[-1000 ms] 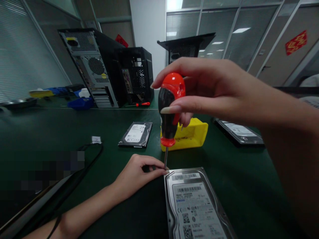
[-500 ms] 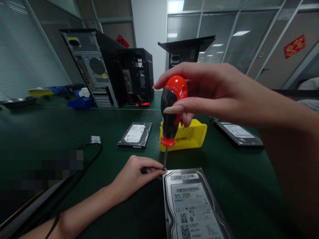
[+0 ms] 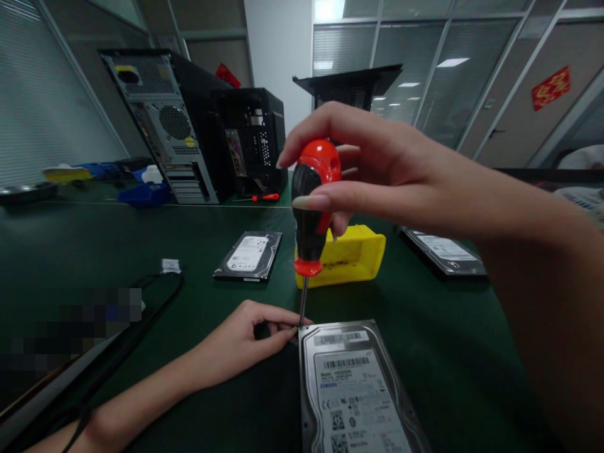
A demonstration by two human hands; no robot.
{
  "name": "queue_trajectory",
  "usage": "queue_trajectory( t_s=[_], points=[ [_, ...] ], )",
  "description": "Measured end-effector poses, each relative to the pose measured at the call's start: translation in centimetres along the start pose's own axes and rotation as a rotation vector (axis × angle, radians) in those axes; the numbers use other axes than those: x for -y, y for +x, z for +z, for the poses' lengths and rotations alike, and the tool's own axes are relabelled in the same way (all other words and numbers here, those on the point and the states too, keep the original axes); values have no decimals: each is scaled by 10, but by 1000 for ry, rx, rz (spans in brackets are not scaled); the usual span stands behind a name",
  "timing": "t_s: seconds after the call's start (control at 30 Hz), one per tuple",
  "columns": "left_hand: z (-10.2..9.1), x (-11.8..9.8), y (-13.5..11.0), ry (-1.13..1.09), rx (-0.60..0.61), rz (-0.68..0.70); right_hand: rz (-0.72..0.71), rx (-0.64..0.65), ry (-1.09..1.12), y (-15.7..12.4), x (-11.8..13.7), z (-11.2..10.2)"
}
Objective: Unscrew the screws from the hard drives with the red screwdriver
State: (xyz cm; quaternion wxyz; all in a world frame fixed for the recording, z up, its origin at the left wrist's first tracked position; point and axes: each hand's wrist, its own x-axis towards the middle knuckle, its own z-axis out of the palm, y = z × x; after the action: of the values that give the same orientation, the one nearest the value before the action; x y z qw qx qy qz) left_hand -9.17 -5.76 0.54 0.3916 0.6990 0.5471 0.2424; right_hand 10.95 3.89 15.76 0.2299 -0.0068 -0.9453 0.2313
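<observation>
A red and black screwdriver stands nearly upright, its shaft reaching down to the far left corner of a silver Samsung hard drive. Around its handle are the thumb and fingers of my right hand, the index finger arched over the top. My left hand comes in from the left with thumb and index finger closed at that same corner, beside the screwdriver tip. The tip and any screw beneath it are too small to make out. The drive lies label up, its near end cut off by the frame.
Behind the screwdriver sits a yellow bin with small dark bits inside. Other hard drives lie left and right of it. Computer cases, a second screwdriver and a blue tray stand farther back. A black cable lies left.
The whole view has shifted slightly, so things appear farther left. My right hand's fingers have shifted a little around the screwdriver handle. The screwdriver tip stays at the drive's corner beside my left fingers.
</observation>
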Motion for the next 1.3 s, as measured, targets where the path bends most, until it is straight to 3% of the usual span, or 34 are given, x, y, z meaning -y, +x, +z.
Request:
queue_trajectory(
  t_s=[0.27,0.5,0.7,0.83,0.97,1.3],
  points=[
    [3,4,1,0,-23,2,-75,-144,-270,7,5,14],
    [3,0,3,-17,-44,-23,-104,-156,-396,6,9,16],
    [5,-3,-1,-134,-174,9,-83,-164,-478,7,9,18],
    [8,-6,-4,-203,-275,103,-26,-218,-502,9,8,22],
    [9,-5,-4,-162,-303,92,16,-231,-504,9,5,21],
    [10,-2,-1,-140,-341,89,50,-119,-399,1,11,12]
  ],
)
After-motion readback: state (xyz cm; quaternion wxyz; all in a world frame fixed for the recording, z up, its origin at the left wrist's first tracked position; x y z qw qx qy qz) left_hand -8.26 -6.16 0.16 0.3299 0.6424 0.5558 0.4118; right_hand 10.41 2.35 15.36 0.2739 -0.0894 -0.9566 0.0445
